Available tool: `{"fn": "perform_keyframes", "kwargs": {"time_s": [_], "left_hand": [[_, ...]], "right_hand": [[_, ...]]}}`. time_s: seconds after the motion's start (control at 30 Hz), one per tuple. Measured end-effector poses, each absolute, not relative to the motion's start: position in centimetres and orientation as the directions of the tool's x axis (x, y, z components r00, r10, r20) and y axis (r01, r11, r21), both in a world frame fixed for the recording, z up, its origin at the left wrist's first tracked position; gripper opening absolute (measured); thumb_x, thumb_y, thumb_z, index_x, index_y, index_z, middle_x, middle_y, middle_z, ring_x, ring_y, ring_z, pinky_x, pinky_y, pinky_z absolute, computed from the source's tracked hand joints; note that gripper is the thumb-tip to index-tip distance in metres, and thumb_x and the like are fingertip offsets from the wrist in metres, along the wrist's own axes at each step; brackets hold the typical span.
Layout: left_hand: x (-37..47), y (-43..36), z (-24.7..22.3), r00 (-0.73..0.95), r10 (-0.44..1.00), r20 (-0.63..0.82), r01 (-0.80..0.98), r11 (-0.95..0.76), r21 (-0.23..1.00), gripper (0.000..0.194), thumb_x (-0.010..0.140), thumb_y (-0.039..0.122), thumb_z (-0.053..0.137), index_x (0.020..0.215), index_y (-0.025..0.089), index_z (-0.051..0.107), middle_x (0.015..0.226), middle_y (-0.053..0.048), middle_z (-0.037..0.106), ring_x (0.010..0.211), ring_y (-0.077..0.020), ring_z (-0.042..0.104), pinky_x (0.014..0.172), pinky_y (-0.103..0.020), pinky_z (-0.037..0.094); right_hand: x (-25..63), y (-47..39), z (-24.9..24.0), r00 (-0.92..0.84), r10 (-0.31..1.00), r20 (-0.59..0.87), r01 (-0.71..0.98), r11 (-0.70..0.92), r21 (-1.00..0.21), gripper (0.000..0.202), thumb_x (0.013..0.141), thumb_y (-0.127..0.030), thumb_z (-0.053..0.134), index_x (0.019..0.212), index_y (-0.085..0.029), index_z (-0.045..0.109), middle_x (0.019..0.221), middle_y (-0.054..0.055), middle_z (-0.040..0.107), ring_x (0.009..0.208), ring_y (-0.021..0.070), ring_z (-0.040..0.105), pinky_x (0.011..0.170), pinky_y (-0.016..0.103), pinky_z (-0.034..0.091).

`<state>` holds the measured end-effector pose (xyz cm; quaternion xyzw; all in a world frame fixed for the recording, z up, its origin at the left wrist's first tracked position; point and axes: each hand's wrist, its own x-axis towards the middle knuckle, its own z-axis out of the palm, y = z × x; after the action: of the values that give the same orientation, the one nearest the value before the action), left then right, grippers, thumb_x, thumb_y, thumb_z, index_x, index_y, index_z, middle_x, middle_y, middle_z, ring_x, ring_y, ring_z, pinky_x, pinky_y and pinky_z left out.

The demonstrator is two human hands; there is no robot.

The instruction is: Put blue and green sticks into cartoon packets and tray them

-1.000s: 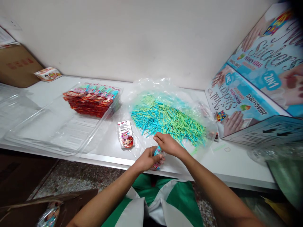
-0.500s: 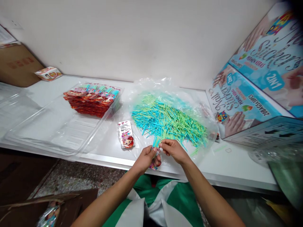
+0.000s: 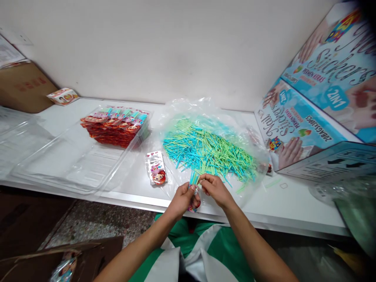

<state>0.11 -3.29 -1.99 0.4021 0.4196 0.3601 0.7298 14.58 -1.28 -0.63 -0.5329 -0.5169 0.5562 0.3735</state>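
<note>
My left hand (image 3: pixel 182 199) is closed round a small printed packet (image 3: pixel 194 206) near the table's front edge, with blue and green sticks (image 3: pixel 194 178) standing out of its top. The fingers of my right hand (image 3: pixel 214 188) pinch at the right side of these sticks. Just beyond lies a large pile of blue and green sticks (image 3: pixel 205 147) on a clear plastic bag (image 3: pixel 199 105). To the left of my hands, a white packet with a red-haired figure (image 3: pixel 156 168) lies flat on the table.
A clear tray (image 3: pixel 73 184) at the left holds stacked red packets (image 3: pixel 113 131) at its back right. Large blue printed boxes (image 3: pixel 296 117) stand at the right. A brown carton (image 3: pixel 26 88) and a small box (image 3: pixel 63 96) sit at the back left.
The view has shifted slightly. Both hands stay at the packet and its sticks, with only a slight movement of the fingers.
</note>
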Motion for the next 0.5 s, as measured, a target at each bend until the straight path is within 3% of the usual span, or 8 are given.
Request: {"fn": "perform_keyframes", "kwargs": {"time_s": [0.2,0.37,0.5], "left_hand": [[0.02,-3.30,-1.50,0.412,0.849,-0.332,-0.202,0.440,0.875,0.035,0.077,0.050,0.051,0.077,0.015,0.047,0.060,0.001,0.056,0.042,-0.0074,0.048,0.043,-0.019,0.036],[0.22,-3.48,-1.25,0.440,0.830,-0.341,-0.263,0.483,0.835,0.037,0.075,0.051,0.054,0.080,0.015,0.049,0.058,0.001,0.057,0.041,-0.0087,0.049,0.046,-0.022,0.040],[0.34,-3.65,-1.36,0.457,0.821,-0.344,-0.266,0.495,0.827,0.035,0.076,0.049,0.053,0.080,0.014,0.051,0.057,0.001,0.057,0.040,-0.0090,0.049,0.044,-0.022,0.039]], "right_hand": [[14.84,-1.29,0.17,-0.163,0.968,-0.192,0.148,-0.168,-0.975,0.023,0.077,-0.039,0.052,0.072,-0.017,0.056,0.051,-0.005,0.043,0.046,0.0086,0.041,0.044,0.021,0.032],[14.71,-1.26,-0.03,-0.127,0.968,-0.219,0.137,-0.201,-0.970,0.013,0.073,-0.030,0.052,0.076,-0.018,0.053,0.054,-0.005,0.046,0.046,0.0086,0.043,0.044,0.020,0.034],[14.45,-1.50,-0.17,-0.115,0.966,-0.232,0.075,-0.225,-0.972,0.021,0.071,-0.023,0.048,0.091,-0.018,0.053,0.060,-0.005,0.050,0.047,0.0080,0.044,0.044,0.020,0.035]]}}
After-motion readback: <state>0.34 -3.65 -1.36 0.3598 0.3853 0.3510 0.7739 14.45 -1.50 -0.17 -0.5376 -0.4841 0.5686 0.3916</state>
